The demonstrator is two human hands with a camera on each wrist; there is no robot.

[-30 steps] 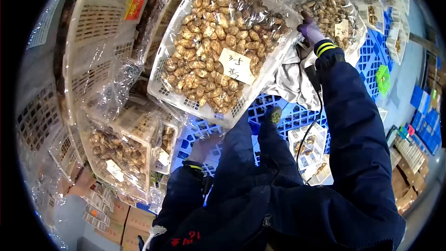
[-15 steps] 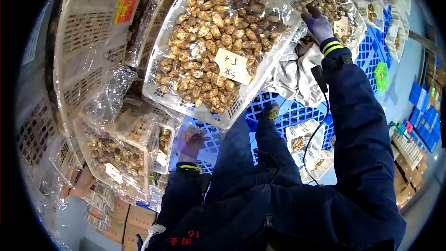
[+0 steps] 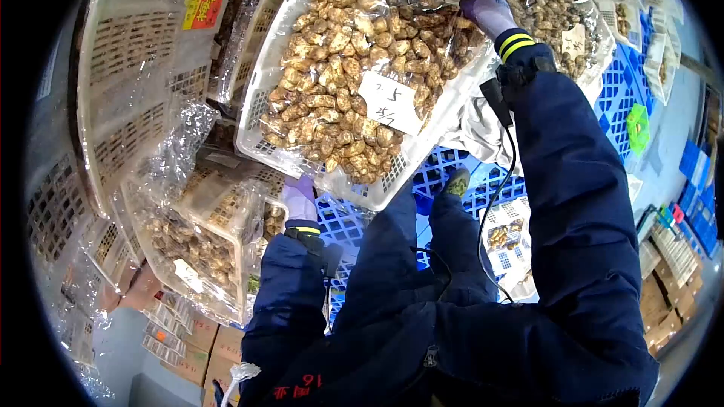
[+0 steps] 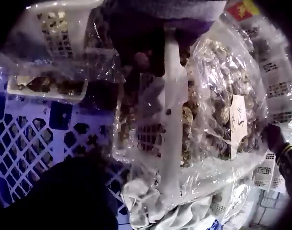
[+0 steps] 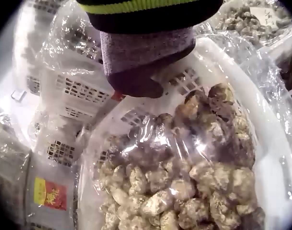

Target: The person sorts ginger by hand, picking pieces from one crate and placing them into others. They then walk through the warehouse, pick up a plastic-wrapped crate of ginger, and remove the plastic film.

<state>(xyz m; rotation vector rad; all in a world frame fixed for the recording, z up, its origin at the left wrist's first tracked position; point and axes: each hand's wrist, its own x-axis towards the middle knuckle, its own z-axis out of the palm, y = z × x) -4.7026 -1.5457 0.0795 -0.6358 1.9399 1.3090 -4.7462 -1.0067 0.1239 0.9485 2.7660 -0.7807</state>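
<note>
A white slatted plastic crate [image 3: 260, 117] stands tilted in front of me, full of brown mottled lumpy pieces [image 3: 332, 68] under clear plastic film. On the film lies a handwritten paper label [image 3: 391, 102]. My gloved right hand [image 3: 490, 13] grips the crate's far right rim; its fingers curl over the edge in the right wrist view. At the near left corner my gloved left hand [image 3: 300, 196] holds the crate from below, fingertips hidden behind it. The left wrist view shows that dark glove [image 4: 160, 24] right at the crate's rim.
To the right stands another film-covered crate [image 3: 592, 60] of similar pieces. A white cloth [image 3: 483, 132] lies below it on blue lattice pallets [image 3: 618, 79]. Stacked crates wrapped in film [image 3: 124, 105] rise at the left, with one filled crate [image 3: 185, 249] lower down.
My right hand has come left from beside the right-hand crate onto the large crate's rim. My left hand has moved up to the large crate's near left corner.
</note>
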